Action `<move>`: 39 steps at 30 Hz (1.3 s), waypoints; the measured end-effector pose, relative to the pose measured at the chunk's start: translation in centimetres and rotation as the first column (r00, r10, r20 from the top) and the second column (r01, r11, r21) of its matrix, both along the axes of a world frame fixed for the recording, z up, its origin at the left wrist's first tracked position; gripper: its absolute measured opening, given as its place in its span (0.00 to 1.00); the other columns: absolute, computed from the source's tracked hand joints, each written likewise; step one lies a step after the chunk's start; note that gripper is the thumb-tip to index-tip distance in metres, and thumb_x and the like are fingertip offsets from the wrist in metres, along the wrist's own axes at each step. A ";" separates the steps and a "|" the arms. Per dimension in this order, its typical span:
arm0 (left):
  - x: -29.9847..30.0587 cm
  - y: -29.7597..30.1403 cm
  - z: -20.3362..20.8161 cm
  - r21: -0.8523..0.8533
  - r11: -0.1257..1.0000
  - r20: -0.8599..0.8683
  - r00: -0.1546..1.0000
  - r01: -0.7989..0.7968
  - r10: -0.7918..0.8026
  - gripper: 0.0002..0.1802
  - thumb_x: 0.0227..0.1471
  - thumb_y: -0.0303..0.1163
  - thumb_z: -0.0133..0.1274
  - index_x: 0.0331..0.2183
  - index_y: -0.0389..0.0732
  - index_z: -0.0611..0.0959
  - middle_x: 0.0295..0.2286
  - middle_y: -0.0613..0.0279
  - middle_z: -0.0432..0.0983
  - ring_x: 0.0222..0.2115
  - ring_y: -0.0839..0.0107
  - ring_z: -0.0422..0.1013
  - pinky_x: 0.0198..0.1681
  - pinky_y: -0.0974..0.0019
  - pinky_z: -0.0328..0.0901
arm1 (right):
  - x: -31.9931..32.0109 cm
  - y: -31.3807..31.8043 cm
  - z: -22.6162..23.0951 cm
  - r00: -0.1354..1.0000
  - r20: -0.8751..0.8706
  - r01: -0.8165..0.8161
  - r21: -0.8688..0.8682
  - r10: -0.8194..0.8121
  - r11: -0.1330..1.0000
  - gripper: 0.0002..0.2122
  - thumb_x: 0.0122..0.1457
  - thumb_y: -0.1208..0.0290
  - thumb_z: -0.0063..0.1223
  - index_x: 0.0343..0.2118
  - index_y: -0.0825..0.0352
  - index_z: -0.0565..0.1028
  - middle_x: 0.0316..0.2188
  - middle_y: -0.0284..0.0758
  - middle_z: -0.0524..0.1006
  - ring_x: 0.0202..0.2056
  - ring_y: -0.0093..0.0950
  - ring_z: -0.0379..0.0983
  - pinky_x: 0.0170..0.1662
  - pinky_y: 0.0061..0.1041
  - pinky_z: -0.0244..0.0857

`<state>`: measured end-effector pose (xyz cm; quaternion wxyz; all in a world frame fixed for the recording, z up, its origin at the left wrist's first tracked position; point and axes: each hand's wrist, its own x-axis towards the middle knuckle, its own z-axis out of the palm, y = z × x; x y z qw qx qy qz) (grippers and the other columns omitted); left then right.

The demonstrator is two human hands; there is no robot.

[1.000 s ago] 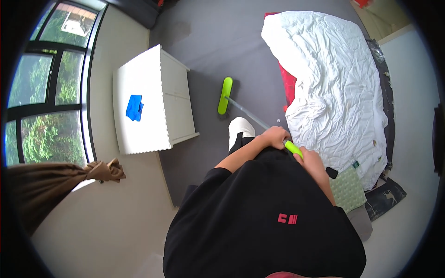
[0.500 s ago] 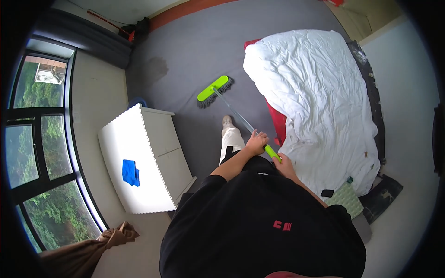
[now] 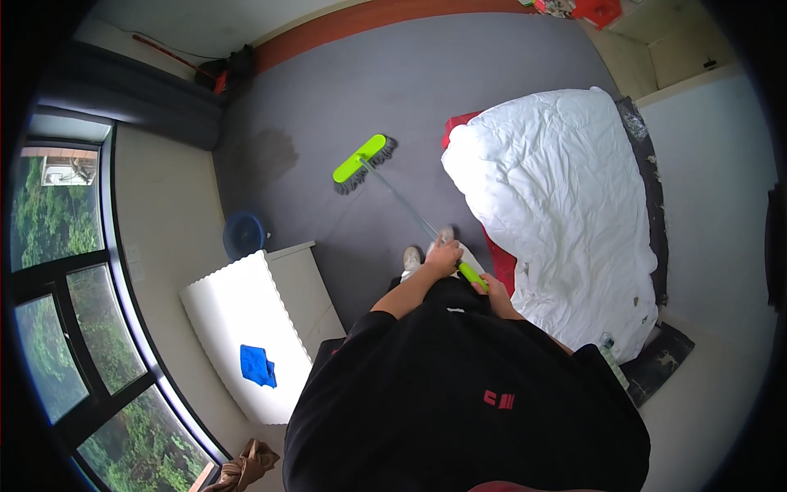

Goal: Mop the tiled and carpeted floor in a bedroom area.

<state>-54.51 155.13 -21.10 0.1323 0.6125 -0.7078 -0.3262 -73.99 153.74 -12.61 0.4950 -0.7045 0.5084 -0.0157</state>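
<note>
A push broom with a lime-green head and grey bristles rests on the grey floor ahead of my feet. Its thin grey pole slants back toward my waist and ends in a green grip. My left hand is closed round the pole just above that grip. Lower down, my right hand wraps the green grip near its end, close to my black shirt. Bristles touch the floor, and a dark patch lies to the left of the broom head.
On the right is a bed with a rumpled white quilt and red edge. A white cabinet with a blue cloth on top stands left, beside a blue bucket. Red items lie at the far right; windows line the left wall.
I have stepped forward; both shoes now show. The cabinet and bed sit lower in view, and the blue bucket has come into fuller sight. Both hands keep their hold on the broom.
</note>
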 end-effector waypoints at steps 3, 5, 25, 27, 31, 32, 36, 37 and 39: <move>3.9 -2.8 -0.8 0.104 0.993 0.063 0.996 -0.063 0.057 0.12 0.41 0.31 0.53 0.33 0.42 0.77 0.37 0.60 0.68 0.49 0.64 0.62 0.57 0.45 0.50 | 3.9 -3.0 -3.1 0.993 0.084 -0.082 -0.067 0.088 0.994 0.16 0.56 0.59 0.53 0.39 0.69 0.70 0.27 0.44 0.74 0.29 0.36 0.72 0.34 0.30 0.64; 6.4 -4.3 -0.9 0.102 0.986 0.075 0.989 -0.132 0.124 0.12 0.41 0.30 0.53 0.33 0.42 0.77 0.38 0.60 0.68 0.49 0.64 0.62 0.56 0.45 0.50 | 7.0 -5.6 -3.6 0.991 0.083 -0.106 -0.009 0.106 0.994 0.16 0.56 0.60 0.53 0.39 0.69 0.69 0.27 0.45 0.73 0.29 0.37 0.72 0.33 0.31 0.63; 23.1 -33.1 -0.8 0.278 0.959 0.165 0.986 -0.053 0.007 0.13 0.37 0.36 0.58 0.31 0.46 0.79 0.35 0.59 0.73 0.41 0.61 0.70 0.46 0.54 0.61 | 23.9 -37.2 -2.1 0.946 -0.019 -0.322 0.066 0.324 0.944 0.15 0.51 0.60 0.54 0.33 0.68 0.71 0.26 0.49 0.75 0.31 0.48 0.72 0.34 0.42 0.64; 24.4 -35.4 -2.3 0.259 0.966 -0.092 0.996 0.018 0.006 0.15 0.37 0.37 0.58 0.31 0.44 0.78 0.32 0.55 0.74 0.37 0.58 0.71 0.40 0.56 0.65 | 24.6 -39.8 -1.9 0.943 -0.084 -0.320 0.048 0.323 0.946 0.14 0.51 0.61 0.55 0.33 0.67 0.71 0.26 0.48 0.76 0.31 0.47 0.72 0.34 0.42 0.64; 26.4 -41.1 -5.5 0.187 0.980 -0.287 0.958 0.069 -0.013 0.15 0.37 0.38 0.57 0.30 0.43 0.76 0.29 0.54 0.74 0.35 0.54 0.71 0.36 0.56 0.66 | 26.6 -47.2 -1.1 0.916 -0.162 -0.374 -0.019 0.366 0.927 0.14 0.48 0.60 0.59 0.33 0.65 0.73 0.24 0.46 0.76 0.30 0.44 0.73 0.35 0.37 0.66; 26.8 -43.1 -5.3 0.167 0.985 -0.308 0.951 0.038 0.015 0.14 0.37 0.37 0.57 0.30 0.43 0.76 0.29 0.54 0.75 0.34 0.54 0.71 0.36 0.55 0.65 | 27.1 -49.4 -1.2 0.913 -0.151 -0.389 -0.040 0.380 0.920 0.14 0.47 0.60 0.59 0.32 0.65 0.74 0.24 0.45 0.76 0.30 0.43 0.73 0.35 0.37 0.66; 30.2 -51.8 -4.7 0.104 0.994 -0.368 0.927 -0.039 0.075 0.13 0.39 0.37 0.55 0.30 0.43 0.74 0.28 0.56 0.75 0.33 0.54 0.71 0.35 0.54 0.64 | 30.6 -61.0 -2.1 0.869 -0.144 -0.490 -0.132 0.473 0.861 0.14 0.46 0.60 0.60 0.31 0.65 0.76 0.22 0.41 0.76 0.26 0.38 0.74 0.32 0.33 0.67; 31.5 -54.2 -4.1 0.098 0.993 -0.349 0.932 -0.072 0.102 0.12 0.41 0.38 0.53 0.29 0.43 0.75 0.27 0.56 0.75 0.33 0.54 0.72 0.35 0.55 0.65 | 32.4 -63.9 -1.7 0.873 -0.152 -0.483 -0.132 0.464 0.865 0.14 0.46 0.60 0.60 0.31 0.65 0.76 0.22 0.41 0.76 0.26 0.38 0.74 0.32 0.33 0.67; 34.9 -58.6 -3.9 0.154 0.983 -0.340 0.929 -0.097 0.145 0.12 0.41 0.38 0.53 0.30 0.43 0.75 0.27 0.56 0.75 0.33 0.54 0.72 0.35 0.55 0.65 | 37.3 -69.1 0.5 0.864 -0.206 -0.454 0.078 0.460 0.888 0.13 0.47 0.62 0.59 0.31 0.65 0.76 0.19 0.38 0.75 0.20 0.30 0.72 0.29 0.28 0.65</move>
